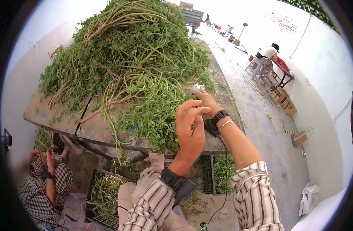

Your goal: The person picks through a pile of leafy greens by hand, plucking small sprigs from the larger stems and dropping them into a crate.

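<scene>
My left hand is raised over the near edge of the table, its fingers loosely bent and apart, with nothing visible in them. Behind it, my right hand reaches forward with fingers stretched toward a small white clump on the tabletop. The fingertips are at the clump; my left hand partly hides the right one. Just left of both hands lies a loose spread of leafy green stems. Beyond it rises a large heap of the same plants, with long pale stems and brownish thicker ends.
The wooden table has a dark seam. Below stand black crates of greens. At lower left a seated person in checked clothes handles stems. Far right, another person bends at a small table near cardboard boxes. A cable hangs from my right wrist.
</scene>
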`<state>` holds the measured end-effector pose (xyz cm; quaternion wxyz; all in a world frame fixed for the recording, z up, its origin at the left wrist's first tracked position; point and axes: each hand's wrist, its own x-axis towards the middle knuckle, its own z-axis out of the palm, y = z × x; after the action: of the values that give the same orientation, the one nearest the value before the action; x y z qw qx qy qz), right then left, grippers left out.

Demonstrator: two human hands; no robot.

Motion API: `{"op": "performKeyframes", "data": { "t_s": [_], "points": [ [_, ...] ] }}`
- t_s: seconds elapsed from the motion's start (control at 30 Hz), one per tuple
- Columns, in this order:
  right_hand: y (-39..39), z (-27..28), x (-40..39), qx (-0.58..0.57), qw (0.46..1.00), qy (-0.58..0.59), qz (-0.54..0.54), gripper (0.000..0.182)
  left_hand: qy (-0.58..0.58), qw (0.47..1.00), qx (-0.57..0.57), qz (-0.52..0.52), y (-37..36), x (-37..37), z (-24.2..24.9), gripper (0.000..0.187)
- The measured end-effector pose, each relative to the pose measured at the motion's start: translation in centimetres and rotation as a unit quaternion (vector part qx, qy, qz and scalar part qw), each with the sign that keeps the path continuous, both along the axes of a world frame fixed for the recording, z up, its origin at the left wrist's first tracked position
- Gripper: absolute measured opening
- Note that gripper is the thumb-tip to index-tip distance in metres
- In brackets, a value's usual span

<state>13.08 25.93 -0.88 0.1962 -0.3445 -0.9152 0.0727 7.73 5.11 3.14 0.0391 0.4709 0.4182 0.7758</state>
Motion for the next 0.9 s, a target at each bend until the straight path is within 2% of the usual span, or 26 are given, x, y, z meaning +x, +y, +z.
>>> {"op": "performKeyframes", "data": {
  "t_s": [0.03, 0.07, 0.17, 0.23, 0.3, 0.43, 0.5, 0.53, 0.63, 0.7, 0.9],
  "points": [
    [-0.8, 0.7, -0.4, -0.006, 0.999, -0.032, -0.015, 0.035, 0.004, 1.0, -0.003, 0.002, -0.2, -0.1, -0.1, 0.021],
    [-1.4, 1.7, -0.3, -0.059, 0.993, -0.086, -0.052, 0.032, 0.003, 1.0, -0.005, 0.004, -0.3, -0.5, -0.2, 0.021],
    [-1.3, 1.3, 1.1, -0.008, 0.996, -0.078, -0.046, 0.024, -0.003, 0.999, -0.011, 0.032, -0.7, -1.5, -0.3, 0.022],
    [-1.7, 1.3, 2.0, 0.006, 0.997, -0.06, -0.041, 0.02, -0.059, 0.998, 0.015, 0.036, -0.4, -1.9, -0.4, 0.021],
    [-1.9, 1.6, 2.9, 0.024, 1.0, 0.005, -0.01, 0.018, -0.062, 0.997, 0.009, 0.039, -0.2, -2.2, -0.2, 0.021],
    [-1.6, 1.8, 3.8, -0.002, 0.998, -0.063, -0.029, 0.021, -0.066, 0.997, -0.049, 0.006, 0.1, -3.1, -1.1, 0.028],
    [-1.6, 1.7, 3.4, 0.024, 0.997, 0.071, 0.007, 0.025, 0.012, 0.985, -0.091, 0.145, 0.4, -3.9, -2.4, 0.028],
    [-1.7, 2.0, 3.0, 0.022, 0.997, 0.07, 0.01, 0.025, -0.01, 0.988, -0.098, 0.119, 0.4, -4.2, -2.7, 0.028],
    [-1.9, 3.8, 1.4, -0.031, 0.992, 0.118, 0.028, 0.028, -0.011, 0.987, -0.105, 0.122, 0.5, -4.5, -3.3, 0.028],
    [-2.4, 4.5, -0.2, -0.182, 0.976, 0.122, -0.007, 0.031, 0.002, 0.987, -0.107, 0.12, 0.3, -4.4, -3.2, 0.028],
    [-1.9, 3.9, -3.1, -0.209, 0.974, 0.081, -0.03, 0.032, -0.011, 0.987, -0.13, 0.091, 0.1, -4.5, -3.6, 0.025]
  ]
}}
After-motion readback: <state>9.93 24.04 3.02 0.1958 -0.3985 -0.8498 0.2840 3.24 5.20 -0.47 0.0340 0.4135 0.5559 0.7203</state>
